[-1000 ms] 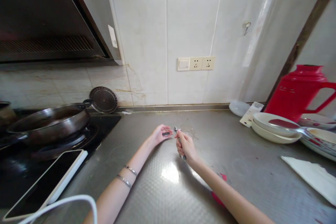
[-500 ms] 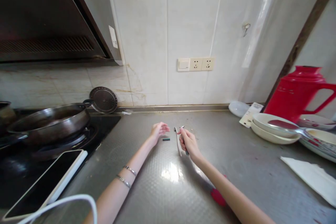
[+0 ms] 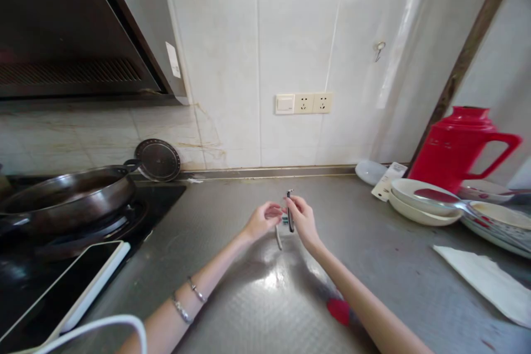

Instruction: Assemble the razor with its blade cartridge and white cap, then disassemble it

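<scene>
My left hand (image 3: 262, 220) is curled close to the right one, its fingertips together around a small dark green cylinder (image 3: 285, 220). Fingers partly cover that piece. In my right hand (image 3: 305, 222) is a slim black tube-like object (image 3: 290, 218), held upright between thumb and fingers. A small metal bit shows at its top end; I cannot make out its exact kind. Below the left fingers a thin pale strip (image 3: 279, 239) lies on the metal counter (image 3: 232, 276), its upper end hidden by the hand.
A pan (image 3: 70, 191) sits on the stove at left, with a phone (image 3: 66, 293) and white cable (image 3: 103, 319) nearer me. At right stand a red thermos jug (image 3: 452, 149), stacked bowls (image 3: 423, 210) and a white paper (image 3: 483, 282). A red-ended object (image 3: 338, 311) lies beside my right forearm.
My left hand has moved right toward my right hand, and the green cylinder has shifted right with it. The black object is now turned upright in my right hand. The view has swung slightly right.
</scene>
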A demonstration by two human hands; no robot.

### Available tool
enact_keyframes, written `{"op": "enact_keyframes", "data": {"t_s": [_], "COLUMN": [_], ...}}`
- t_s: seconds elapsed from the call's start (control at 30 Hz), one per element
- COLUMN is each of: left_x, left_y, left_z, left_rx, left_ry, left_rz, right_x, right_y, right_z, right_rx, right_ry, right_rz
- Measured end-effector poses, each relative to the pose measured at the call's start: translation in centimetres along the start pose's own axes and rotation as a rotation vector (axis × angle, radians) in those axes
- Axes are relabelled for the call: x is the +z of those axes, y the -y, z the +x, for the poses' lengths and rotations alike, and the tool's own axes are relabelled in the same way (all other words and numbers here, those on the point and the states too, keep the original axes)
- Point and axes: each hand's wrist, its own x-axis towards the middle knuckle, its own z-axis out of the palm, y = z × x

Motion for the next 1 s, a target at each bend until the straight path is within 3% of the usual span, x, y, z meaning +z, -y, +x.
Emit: {"op": "enact_keyframes", "data": {"t_s": [0.1,0.2,0.33,0.47,0.6,0.77,1.0], "left_x": [1.0,1.6,1.5,0.6,-0.7,-1.9,-1.9], "left_y": [0.2,0.6,1.1,0.8,0.0,-0.3,-0.1], "left_z": [-0.6,-0.9,-1.0,-1.0,-1.0,-1.3,-1.5], "left_rx": [0.059,0.091,-0.027,-0.093,-0.073,-0.055,-0.062], "left_ry": [0.065,0.1,0.086,-0.011,-0.114,-0.173,-0.174], "left_rz": [0.0,-0.008,-0.041,-0.064,-0.062,-0.047,-0.025], "right_x": [0.2,0.4,0.4,-0.2,-0.8,-0.1,1.9], "right_y": [0.2,0.2,0.2,-0.1,-1.4,-2.3,-1.3], "right_z": [-0.3,-0.6,-0.7,-0.1,0.4,-1.0,-2.8], "right_rx": [-0.131,-0.123,-0.135,-0.151,-0.206,-0.206,-0.186], "right_ry": [-0.01,0.038,0.061,0.029,0.026,0.319,0.394], "right_rz": [-0.033,-0.021,-0.072,-0.141,-0.477,-1.048,-1.31]}}
